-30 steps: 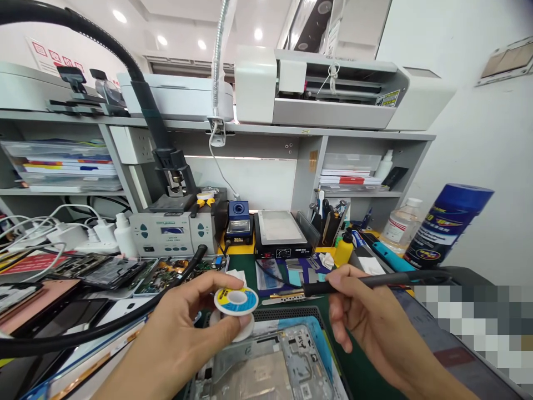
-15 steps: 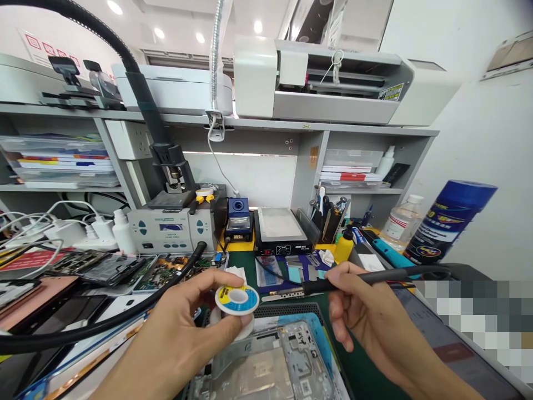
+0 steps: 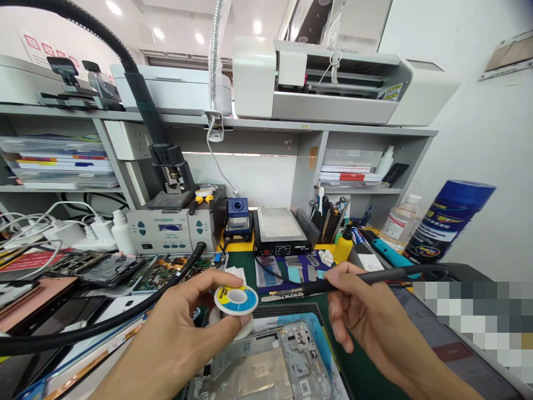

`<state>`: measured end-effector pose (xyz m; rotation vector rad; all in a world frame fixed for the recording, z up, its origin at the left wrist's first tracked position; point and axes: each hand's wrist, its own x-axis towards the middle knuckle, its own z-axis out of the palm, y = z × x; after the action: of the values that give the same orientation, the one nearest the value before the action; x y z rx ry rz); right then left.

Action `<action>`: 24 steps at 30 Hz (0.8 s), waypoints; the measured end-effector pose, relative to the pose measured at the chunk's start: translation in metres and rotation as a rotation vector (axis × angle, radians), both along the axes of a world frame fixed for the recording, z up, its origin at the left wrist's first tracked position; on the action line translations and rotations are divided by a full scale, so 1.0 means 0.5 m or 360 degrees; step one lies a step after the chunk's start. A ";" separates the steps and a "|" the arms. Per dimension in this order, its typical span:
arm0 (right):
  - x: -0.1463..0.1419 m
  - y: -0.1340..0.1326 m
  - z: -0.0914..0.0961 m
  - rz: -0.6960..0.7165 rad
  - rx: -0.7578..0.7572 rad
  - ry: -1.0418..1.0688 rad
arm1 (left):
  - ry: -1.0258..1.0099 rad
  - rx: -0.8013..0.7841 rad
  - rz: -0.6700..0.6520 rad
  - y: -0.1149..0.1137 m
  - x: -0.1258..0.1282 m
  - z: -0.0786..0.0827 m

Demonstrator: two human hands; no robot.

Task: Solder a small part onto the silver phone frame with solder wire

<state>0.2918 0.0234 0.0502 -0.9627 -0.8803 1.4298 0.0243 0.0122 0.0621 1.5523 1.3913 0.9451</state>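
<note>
My left hand (image 3: 195,328) is closed on a small white spool (image 3: 237,300) with a yellow and blue label, pinched between thumb and fingers. What is wound on it is hidden. My right hand (image 3: 358,311) grips a soldering iron (image 3: 320,285) like a pen; its black cable runs off to the right and its slim tip points left. Just beneath the tip lie metal tweezers (image 3: 275,299). Below both hands, a phone frame (image 3: 266,369) rests on a blue and white mat, its metal inside facing up. The spool hangs above its upper left corner, touching nothing else that I can see.
A thick black hose (image 3: 104,329) crosses the left side over phone parts. Behind stand a rework station (image 3: 166,229), a heating plate (image 3: 283,244), a yellow bottle (image 3: 343,245) and a tool holder (image 3: 331,216). At right are a clear bottle (image 3: 402,222) and a blue spray can (image 3: 449,222).
</note>
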 end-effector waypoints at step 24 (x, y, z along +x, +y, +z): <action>-0.002 -0.003 0.003 -0.0006 -0.0009 -0.0021 | -0.0066 0.0019 0.0008 0.000 0.001 -0.009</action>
<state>0.2910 0.0218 0.0516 -0.9785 -0.8839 1.4250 0.0247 0.0123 0.0576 1.5301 1.3632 0.9847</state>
